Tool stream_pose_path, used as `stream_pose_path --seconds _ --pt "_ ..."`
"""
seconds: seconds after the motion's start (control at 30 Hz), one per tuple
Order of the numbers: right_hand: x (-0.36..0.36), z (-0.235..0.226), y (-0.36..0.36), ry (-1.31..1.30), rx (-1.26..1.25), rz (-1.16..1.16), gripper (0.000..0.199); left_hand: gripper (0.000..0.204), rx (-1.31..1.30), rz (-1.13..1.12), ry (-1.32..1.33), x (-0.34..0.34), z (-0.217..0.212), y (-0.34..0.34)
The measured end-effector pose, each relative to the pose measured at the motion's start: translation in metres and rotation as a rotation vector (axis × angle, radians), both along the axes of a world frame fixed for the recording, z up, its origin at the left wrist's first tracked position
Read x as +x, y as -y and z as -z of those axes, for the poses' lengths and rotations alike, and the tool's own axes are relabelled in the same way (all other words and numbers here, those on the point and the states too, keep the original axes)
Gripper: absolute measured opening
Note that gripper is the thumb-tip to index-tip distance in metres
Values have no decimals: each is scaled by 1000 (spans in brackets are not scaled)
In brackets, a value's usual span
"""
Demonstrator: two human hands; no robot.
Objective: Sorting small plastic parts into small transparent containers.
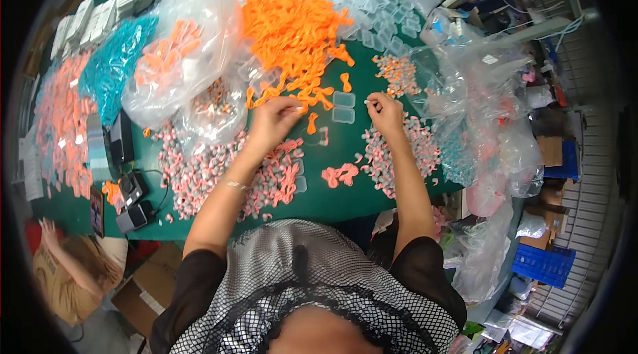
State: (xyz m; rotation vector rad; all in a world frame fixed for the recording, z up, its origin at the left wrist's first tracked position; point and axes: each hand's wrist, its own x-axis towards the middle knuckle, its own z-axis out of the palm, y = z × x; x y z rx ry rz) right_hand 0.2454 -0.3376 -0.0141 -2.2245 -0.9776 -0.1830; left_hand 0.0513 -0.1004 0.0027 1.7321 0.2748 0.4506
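Observation:
My left hand (274, 121) is closed in a pinch at the near edge of a heap of orange bow-ended pieces (286, 35). A bit of orange shows at its fingertips, but I cannot tell whether it is held. To the right, my right hand (387, 115) pinches a tiny pale piece (367, 101), too small to name. Between the hands lies an open clear plastic case (343, 115), its two halves side by side. Single orange pieces (312, 123) rest near it. Closer to me is a small cluster of pink bow-ended pieces (340, 175).
Piles of small pink-and-grey pieces (199, 175) flank both forearms. Clear cases (382, 12) heap at the back. Plastic bags (189, 55) stand left; more bags (495, 101) fill the right edge. Black devices (135, 216) sit front left on the green table (319, 211). Another person (73, 274) sits lower left.

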Motion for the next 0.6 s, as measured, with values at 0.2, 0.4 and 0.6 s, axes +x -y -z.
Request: stream_pose_path --seconds 0.2,0.4,0.6 --pt "-33 2 -1 106 -130 -170 13 13 391 110 -205 54 16 52" --pt "-42 7 -7 174 -181 -266 17 13 718 165 -306 75 35 74" --pt "-39 11 -7 162 -173 -288 16 17 716 200 -324 73 36 72"
